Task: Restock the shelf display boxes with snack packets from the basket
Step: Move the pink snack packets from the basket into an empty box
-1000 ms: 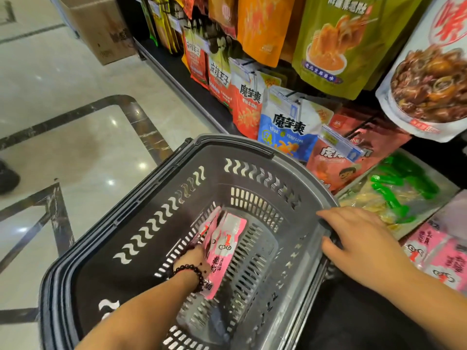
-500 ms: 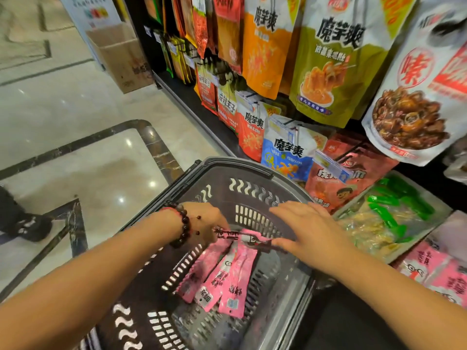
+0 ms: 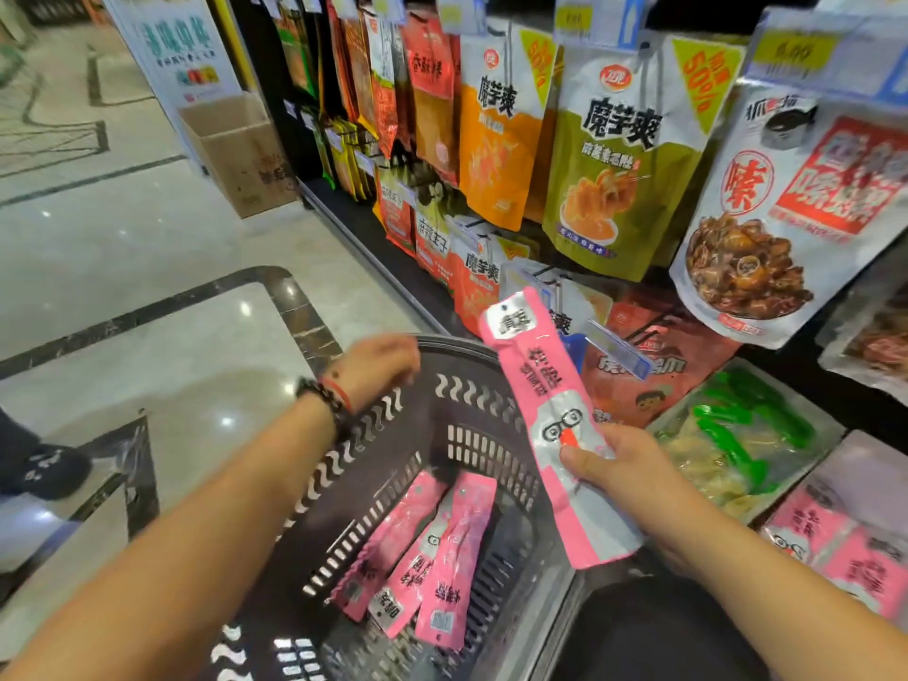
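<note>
Right hand (image 3: 634, 479), fingers clamped on one pink packet (image 3: 545, 415), held above the basket's (image 3: 471, 356) rim. Packet's long axis tilted, top toward eleven o'clock, bottom toward five. Left hand (image 3: 378, 366) blurred over the basket's far rim at nine o'clock from the packet; apparently empty, fingers curled, exact state impossible to tell. Three more pink packets (image 3: 432, 557) lying in the basket bottom. Matching display box (image 3: 835, 543) at four o'clock from the gripping hand, near it, already partly filled. Right hand clearly the nearer; probably a swing toward four o'clock, with the packet turned to match those inside.
</note>
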The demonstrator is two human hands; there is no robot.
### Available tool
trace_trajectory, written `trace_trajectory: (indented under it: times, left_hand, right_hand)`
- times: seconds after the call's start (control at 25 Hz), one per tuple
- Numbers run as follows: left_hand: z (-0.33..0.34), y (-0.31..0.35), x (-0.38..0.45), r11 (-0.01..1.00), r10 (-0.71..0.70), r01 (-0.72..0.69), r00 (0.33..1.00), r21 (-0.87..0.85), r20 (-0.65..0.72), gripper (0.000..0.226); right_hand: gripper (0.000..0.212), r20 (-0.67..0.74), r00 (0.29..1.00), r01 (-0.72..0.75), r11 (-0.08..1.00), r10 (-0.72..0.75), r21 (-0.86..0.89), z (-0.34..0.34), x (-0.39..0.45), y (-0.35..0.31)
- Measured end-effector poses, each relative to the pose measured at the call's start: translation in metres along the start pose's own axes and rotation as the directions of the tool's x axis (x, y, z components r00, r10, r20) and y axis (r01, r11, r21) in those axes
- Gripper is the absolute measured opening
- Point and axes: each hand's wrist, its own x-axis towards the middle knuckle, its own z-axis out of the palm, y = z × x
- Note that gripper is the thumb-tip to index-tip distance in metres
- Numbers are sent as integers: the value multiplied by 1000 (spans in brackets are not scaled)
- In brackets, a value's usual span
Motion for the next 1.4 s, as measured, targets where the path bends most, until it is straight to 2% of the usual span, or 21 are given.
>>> trace_trajectory:
  times: [0.04,0.12,0.16,0.24,0.32,0.4,0.48,0.56,0.64,0.72,0.84,0.96,1.12,1.16,1.24,1.32,1.4]
  left_hand:
    - [30,-39,-1,991,-135,136,989,-10,57,10]
    - [86,-118,-4,899,-371,329,923,291,101,42]
    - [115,-154,-10,835,-448,346,879,427,164,58]
    - [162,-206,-31,774,-553,435,818,460,158,72]
    - [190,-240,-52,727,-564,472,825,498,41,69]
    - [204,-261,-56,650,-569,425,822,630,32,49]
    - [208,-264,-48,598,-570,366,820,713,57,47]
    - [197,-276,-37,563,-526,346,850,751,2,53]
    - [184,-287,-15,574,-432,363,896,734,-105,43]
    - [180,-292,-7,554,-377,328,918,765,-121,40]
    - [188,-279,-17,535,-480,356,874,766,-71,44]
    - [213,-268,-48,579,-561,428,827,694,-42,40]
    - [185,-235,-48,753,-530,479,848,451,-15,31]
    - [174,-222,-50,794,-527,495,850,351,-8,29]
    - [152,-198,-56,849,-526,526,850,48,-11,20]
    - [130,-165,-66,800,-526,516,849,-308,55,22]
    - [114,-130,-76,751,-461,465,878,-469,132,18]
  right_hand:
    - [5,-34,999,-34,995,37,89,-6,-3,3]
    - [12,-74,994,-62,983,76,171,-17,-8,7]
    - [19,-83,993,-71,979,88,193,-22,-11,8]
    - [31,-88,991,-85,978,104,189,-31,-20,10]
    - [19,-111,986,-98,976,121,194,-39,-29,10]
    - [7,-134,981,-118,978,141,170,-46,-35,14]
    - [7,-157,974,-142,980,164,143,-52,-41,17]
    - [9,-160,969,-165,977,186,137,-55,-46,19]
    - [11,-164,967,-176,975,197,137,-59,-48,20]
    - [12,-184,965,-167,979,187,118,-64,-49,22]
    - [14,-217,957,-168,978,191,120,-70,-49,27]
    - [15,-218,955,-166,970,203,175,-70,-46,31]
    - [12,-218,955,-156,966,200,204,-69,-44,34]
    - [12,-224,955,-150,967,195,204,-71,-44,35]
    - [12,-258,947,-138,966,193,218,-76,-45,39]
    - [12,-298,930,-144,958,217,249,-83,-45,48]
    - [13,-323,915,-155,948,244,277,-90,-45,58]
